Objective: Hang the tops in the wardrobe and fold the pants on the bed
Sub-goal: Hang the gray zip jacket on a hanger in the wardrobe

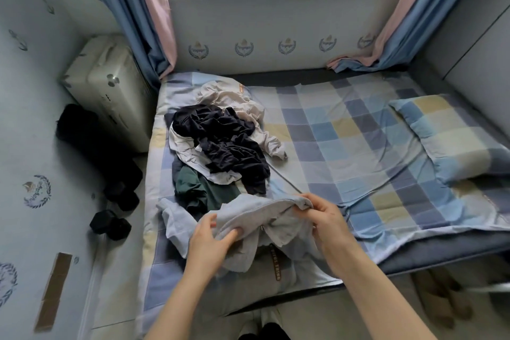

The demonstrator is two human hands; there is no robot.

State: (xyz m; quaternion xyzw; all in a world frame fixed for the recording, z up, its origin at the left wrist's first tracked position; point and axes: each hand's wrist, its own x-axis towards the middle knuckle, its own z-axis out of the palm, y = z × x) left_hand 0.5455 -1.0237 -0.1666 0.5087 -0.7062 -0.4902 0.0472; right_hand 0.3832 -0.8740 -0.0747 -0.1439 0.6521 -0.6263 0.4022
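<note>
Both hands [265,226] gripping grey garment [256,218]

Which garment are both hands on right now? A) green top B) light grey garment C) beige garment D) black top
B: the left hand and right hand both grip the light grey garment at the bed's near edge; the other clothes lie untouched in the pile behind it.

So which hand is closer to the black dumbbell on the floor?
Left. The left hand grips the grey garment on the side toward the dumbbell; the right hand holds the garment's far end, farther away.
</note>
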